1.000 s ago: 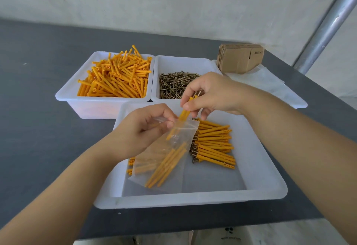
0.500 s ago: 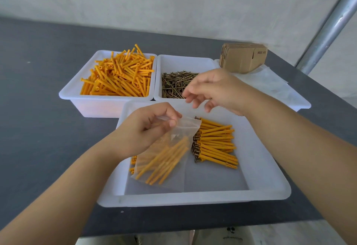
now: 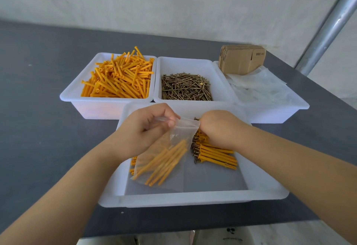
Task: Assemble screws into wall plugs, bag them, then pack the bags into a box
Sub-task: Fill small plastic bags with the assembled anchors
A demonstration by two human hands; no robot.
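Step in hand: the bagging step is going on, in my judgement; the person is filling a small clear bag (image 3: 166, 159) with assembled plugs.
Left hand: the left hand (image 3: 143, 132) is pinching the top left corner of the bag at its mouth, with thumb and fingers curled on the plastic, and is holding it up above the front tray (image 3: 193, 199).
Right hand: the right hand (image 3: 220, 128) is curled down over the pile of assembled plugs (image 3: 214, 156), beside the right corner of the bag mouth. I cannot tell if it is gripping something, because the fingers are hidden under the hand.
Bag content: several orange plugs are lying at a slant inside the bag.
Supplies: loose orange plugs (image 3: 119, 80) are filling the back left tray, screws (image 3: 185, 88) are lying in the middle tray, and flat cardboard boxes (image 3: 241, 61) are standing at the back right beside spare bags (image 3: 258, 88).
Next move: probably taking more plugs from the pile and putting them into the bag; this is asking for the mouth to be held open and the screw heads to be kept aligned.
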